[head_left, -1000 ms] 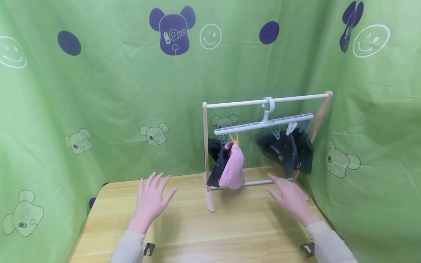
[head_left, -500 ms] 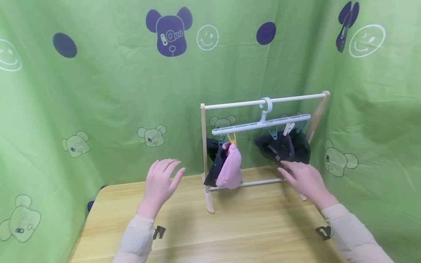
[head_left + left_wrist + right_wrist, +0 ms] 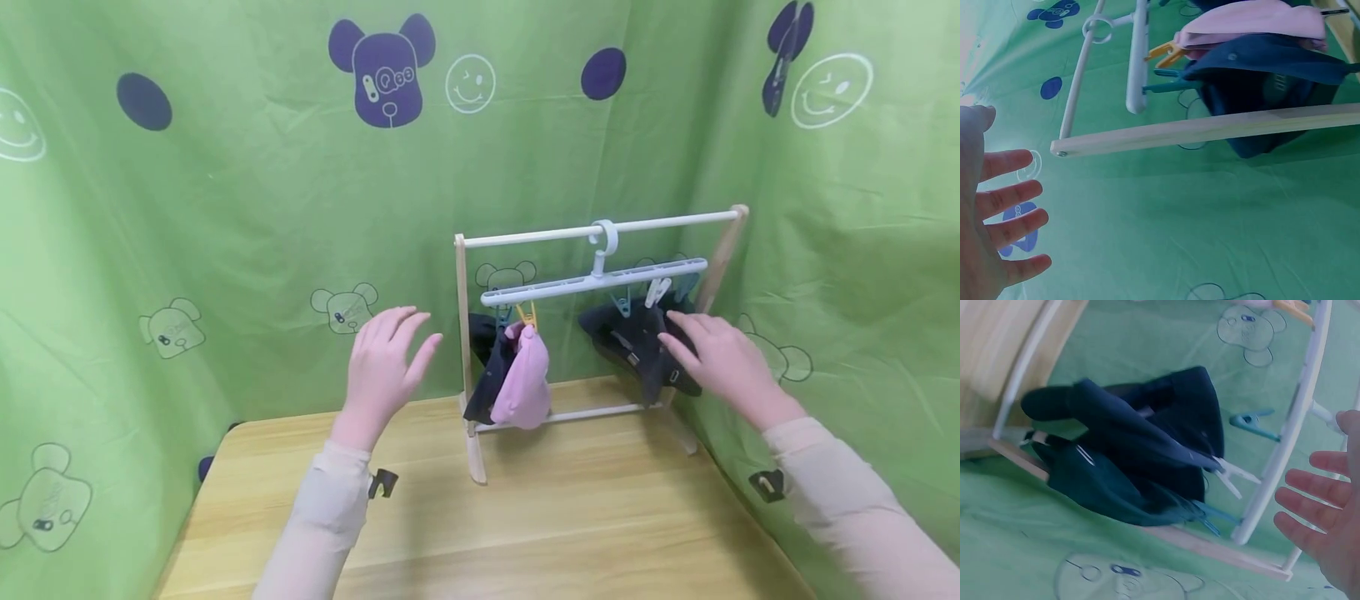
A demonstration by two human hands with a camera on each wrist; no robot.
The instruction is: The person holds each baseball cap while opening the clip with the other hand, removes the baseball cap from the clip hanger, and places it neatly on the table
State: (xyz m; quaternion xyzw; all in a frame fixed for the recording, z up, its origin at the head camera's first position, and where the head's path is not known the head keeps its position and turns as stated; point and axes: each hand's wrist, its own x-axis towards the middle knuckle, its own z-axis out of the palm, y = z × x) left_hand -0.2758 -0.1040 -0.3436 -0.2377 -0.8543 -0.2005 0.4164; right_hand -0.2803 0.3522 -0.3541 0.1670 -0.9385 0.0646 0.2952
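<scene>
My left hand (image 3: 381,367) is raised in the air left of the rack, fingers spread and holding nothing. In the right wrist view my right hand (image 3: 1329,506) is near the pale hanger bar (image 3: 1300,419), its fingers extended with nothing in them. From the head view, the right hand overlaps a dark green cap (image 3: 684,381) and a dark cap (image 3: 630,333) beside it; no contact shows in the right wrist view. A pink cap (image 3: 522,383) and a navy cap (image 3: 491,383) hang at the hanger's left end from yellow and teal clips (image 3: 502,317).
A small wooden rack (image 3: 462,333) with a white top rail (image 3: 525,237) carries the hanger by its hook (image 3: 606,237). It stands at the back right of the wood-grain table (image 3: 525,533). A green printed curtain (image 3: 247,208) encloses the back and sides.
Both hands have risen from low over the table. The left moved up and slightly right; the right moved up and to the right, in front of the dark caps. The caps stay hanging.
</scene>
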